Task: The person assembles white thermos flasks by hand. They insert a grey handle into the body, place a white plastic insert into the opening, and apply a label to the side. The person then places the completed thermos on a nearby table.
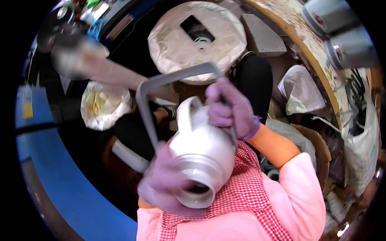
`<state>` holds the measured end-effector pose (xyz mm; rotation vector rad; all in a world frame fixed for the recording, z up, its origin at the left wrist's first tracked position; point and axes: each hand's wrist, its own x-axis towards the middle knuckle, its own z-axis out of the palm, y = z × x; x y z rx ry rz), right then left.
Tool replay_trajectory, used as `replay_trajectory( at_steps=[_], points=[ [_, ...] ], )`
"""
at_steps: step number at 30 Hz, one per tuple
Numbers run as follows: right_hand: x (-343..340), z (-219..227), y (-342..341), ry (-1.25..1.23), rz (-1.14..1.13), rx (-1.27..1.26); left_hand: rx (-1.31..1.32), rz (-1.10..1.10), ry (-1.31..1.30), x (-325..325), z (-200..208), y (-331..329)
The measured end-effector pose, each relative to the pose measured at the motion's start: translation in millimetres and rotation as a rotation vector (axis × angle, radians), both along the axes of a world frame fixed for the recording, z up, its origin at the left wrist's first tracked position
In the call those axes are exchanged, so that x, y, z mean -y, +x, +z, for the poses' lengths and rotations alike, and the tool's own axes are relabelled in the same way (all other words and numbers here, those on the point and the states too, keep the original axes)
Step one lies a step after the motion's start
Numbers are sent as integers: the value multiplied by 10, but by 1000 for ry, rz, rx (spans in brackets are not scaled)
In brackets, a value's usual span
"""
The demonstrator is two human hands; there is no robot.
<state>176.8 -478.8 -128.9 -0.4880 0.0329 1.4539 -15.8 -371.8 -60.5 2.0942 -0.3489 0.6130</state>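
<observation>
Handle [181, 74] of a jug [203, 148] (right hand [236, 107] gripping, left hand's [163, 184] hold unclear) partly hides a round surface [227, 34].

- No wording or number is legible.
- Grey cylindrical vessels [350, 48] near the worktop's [286, 14] curved edge: each bears a small label [319, 19], too tiny to read.
- White plastic bag [358, 176] beside that edge: faint coloured print, illegible.
- Blue panel [38, 106], near its outer edge: yellow sticker [27, 109], unreadable.

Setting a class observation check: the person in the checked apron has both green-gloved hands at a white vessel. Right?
No: the head view shows purple gloves, not green. The rest holds: checked apron, left hand and right hand at the white vessel.
</observation>
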Motion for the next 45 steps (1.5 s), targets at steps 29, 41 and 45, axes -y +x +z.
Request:
replay_trajectory(
  at_steps=[29, 41, 45],
  points=[
    [353, 720, -323, 489, -884, 1587, -130, 1024, 367, 307, 257, 296],
    [5717, -2922, -729, -1805, -247, 713, -563, 614, -32, 2, 160, 29],
    [6432, -3266, -741, -1823, 59, 352, -442, 617, 34, 6, 180, -46]
  ],
)
